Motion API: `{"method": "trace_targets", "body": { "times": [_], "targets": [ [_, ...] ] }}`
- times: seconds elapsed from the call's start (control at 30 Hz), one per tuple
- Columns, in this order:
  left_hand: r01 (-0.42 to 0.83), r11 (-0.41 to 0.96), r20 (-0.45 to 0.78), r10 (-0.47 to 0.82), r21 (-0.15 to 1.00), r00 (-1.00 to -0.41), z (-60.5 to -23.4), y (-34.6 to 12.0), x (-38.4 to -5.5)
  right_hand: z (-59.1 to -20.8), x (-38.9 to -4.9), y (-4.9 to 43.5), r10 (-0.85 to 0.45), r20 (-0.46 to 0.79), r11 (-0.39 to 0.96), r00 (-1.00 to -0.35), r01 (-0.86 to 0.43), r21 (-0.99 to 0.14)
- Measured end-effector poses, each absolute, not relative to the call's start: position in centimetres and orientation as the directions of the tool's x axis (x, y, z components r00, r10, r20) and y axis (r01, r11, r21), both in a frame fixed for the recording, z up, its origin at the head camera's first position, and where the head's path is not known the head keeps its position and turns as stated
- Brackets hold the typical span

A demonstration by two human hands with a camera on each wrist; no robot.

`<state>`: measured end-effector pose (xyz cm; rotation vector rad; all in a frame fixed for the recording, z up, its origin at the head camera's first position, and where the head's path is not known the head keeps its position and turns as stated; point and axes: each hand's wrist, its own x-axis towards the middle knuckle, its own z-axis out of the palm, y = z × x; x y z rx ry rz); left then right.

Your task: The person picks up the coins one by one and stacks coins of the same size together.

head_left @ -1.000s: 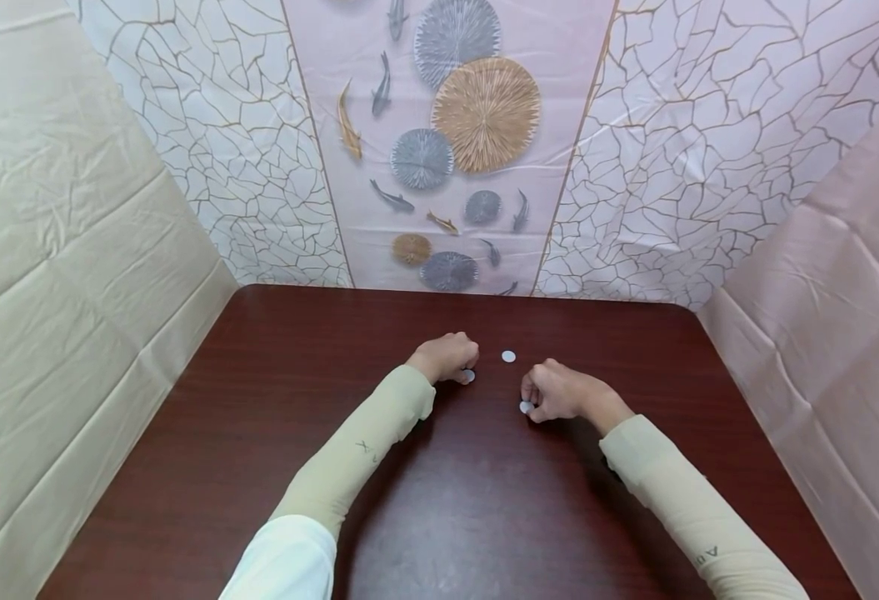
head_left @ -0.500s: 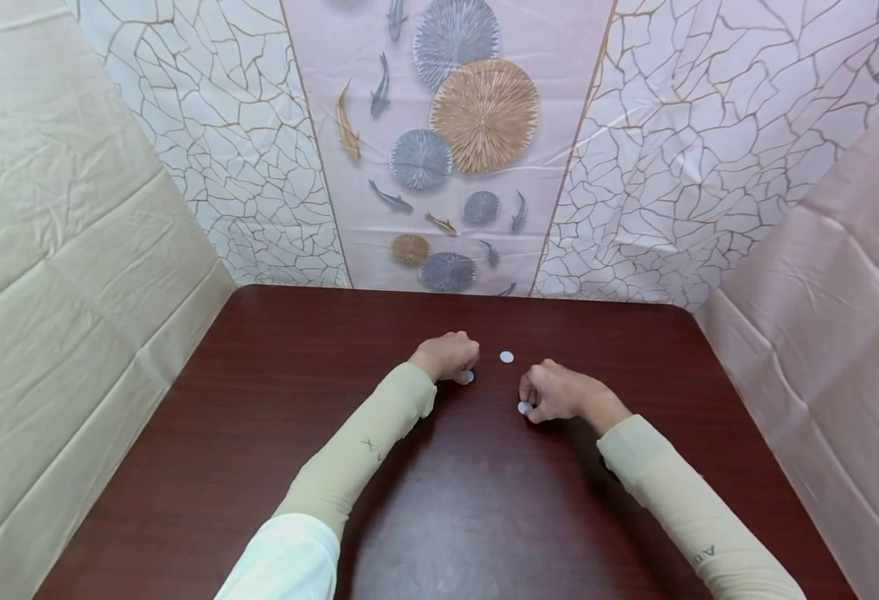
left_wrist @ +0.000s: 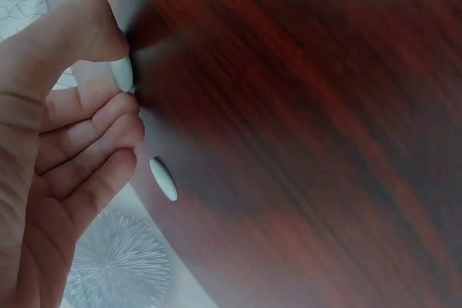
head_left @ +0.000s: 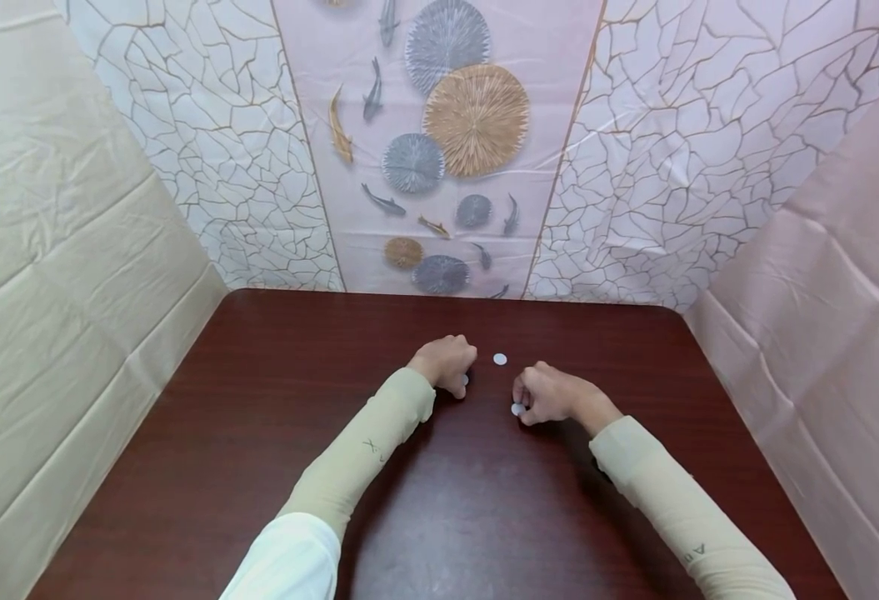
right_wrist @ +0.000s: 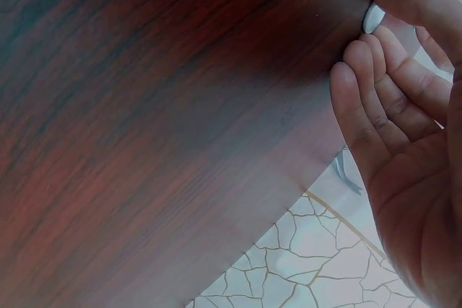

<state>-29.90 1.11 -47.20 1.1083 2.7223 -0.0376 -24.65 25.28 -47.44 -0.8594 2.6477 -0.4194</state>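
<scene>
Three small, round white discs are at the far middle of the dark red-brown table. My left hand pinches one white disc on edge between thumb and index finger; in the head view the fingers cover most of it. My right hand holds another white disc between thumb and fingertips, its pale face partly visible. In the right wrist view this disc stands tilted at the tabletop. A third white disc lies flat on the wood between the hands and slightly beyond them, touched by neither.
Behind the table hangs a patterned cloth with fish and round leaf shapes. Plain pale cloth drapes flank the table on both sides. The table's back edge lies a short way beyond the discs.
The head view has shifted slightly. My left thumb has moved a little toward me, and less of that hand's disc shows. The right hand and the loose disc look unchanged on the table.
</scene>
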Motion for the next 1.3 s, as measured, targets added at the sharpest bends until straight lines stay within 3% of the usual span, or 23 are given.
{"method": "trace_targets", "body": {
  "times": [0.37, 0.63, 0.97, 1.3],
  "targets": [
    [0.702, 0.712, -0.139, 0.697, 0.010, -0.704, -48.5, 0.4, -29.9, -47.7, -24.5, 24.8, -0.627, -0.180, 0.757, -0.758, -0.538, -0.371],
    [0.717, 0.688, -0.072, 0.726, 0.114, -0.684, -48.1, 0.6, -29.5, -47.5, -24.4, 24.8, -0.610, -0.194, 0.773, -0.769, -0.522, -0.360],
    [0.680, 0.676, -0.072, 0.722, 0.283, -0.688, -48.1, 1.1, -28.7, -47.5, -24.5, 25.1, -0.587, -0.221, 0.790, -0.779, -0.490, -0.369],
    [0.659, 0.675, -0.014, 0.702, 0.332, -0.712, -48.2, 2.0, -27.4, -47.7, -24.6, 25.3, -0.591, -0.225, 0.786, -0.775, -0.490, -0.376]
  ]
}}
